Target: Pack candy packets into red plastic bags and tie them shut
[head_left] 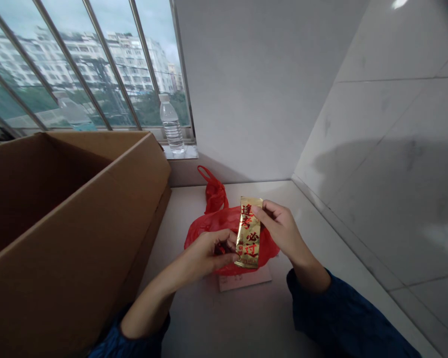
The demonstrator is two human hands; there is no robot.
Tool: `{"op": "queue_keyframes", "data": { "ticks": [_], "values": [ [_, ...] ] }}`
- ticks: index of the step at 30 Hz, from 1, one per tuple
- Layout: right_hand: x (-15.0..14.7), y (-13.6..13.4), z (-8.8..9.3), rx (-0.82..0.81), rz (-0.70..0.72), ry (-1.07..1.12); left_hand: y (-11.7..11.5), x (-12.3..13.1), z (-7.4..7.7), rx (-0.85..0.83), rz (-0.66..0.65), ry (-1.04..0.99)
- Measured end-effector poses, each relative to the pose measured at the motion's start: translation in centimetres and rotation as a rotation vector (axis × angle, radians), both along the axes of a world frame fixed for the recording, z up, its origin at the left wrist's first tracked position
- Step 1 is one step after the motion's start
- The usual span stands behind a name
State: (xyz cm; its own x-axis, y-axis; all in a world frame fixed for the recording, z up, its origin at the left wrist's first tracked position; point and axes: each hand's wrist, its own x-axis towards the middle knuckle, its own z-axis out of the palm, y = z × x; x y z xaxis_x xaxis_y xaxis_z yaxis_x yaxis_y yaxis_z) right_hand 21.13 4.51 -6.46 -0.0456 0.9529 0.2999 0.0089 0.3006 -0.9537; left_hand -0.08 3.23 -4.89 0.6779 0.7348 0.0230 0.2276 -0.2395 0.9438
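Observation:
A gold foil packet point(249, 232) printed with red Chinese characters stands nearly upright above the bench. My right hand point(280, 230) pinches its upper right edge between thumb and fingers. My left hand point(209, 252) is curled just left of the packet, its fingertips close to the packet's lower edge, gathering part of a red plastic bag point(224, 221). The bag lies crumpled beneath both hands, and its looped handle point(212, 191) rises toward the wall. A pale paper card point(244, 281) sticks out under the bag, partly hidden.
A large open cardboard box point(70, 199) fills the left side, its wall close to my left forearm. A water bottle point(170, 124) stands on the barred window's sill point(179, 151). A white tiled wall point(381, 149) bounds the right of the pale bench point(224, 318).

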Motion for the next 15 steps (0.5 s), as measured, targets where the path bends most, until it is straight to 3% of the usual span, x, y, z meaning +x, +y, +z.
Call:
{"op": "queue_keyframes", "data": {
  "ticks": [15],
  "values": [
    [-0.06,-0.09,0.07,0.026,-0.014,-0.039,0.49,-0.54,-0.89,0.115,-0.015,0.107]
  ]
}}
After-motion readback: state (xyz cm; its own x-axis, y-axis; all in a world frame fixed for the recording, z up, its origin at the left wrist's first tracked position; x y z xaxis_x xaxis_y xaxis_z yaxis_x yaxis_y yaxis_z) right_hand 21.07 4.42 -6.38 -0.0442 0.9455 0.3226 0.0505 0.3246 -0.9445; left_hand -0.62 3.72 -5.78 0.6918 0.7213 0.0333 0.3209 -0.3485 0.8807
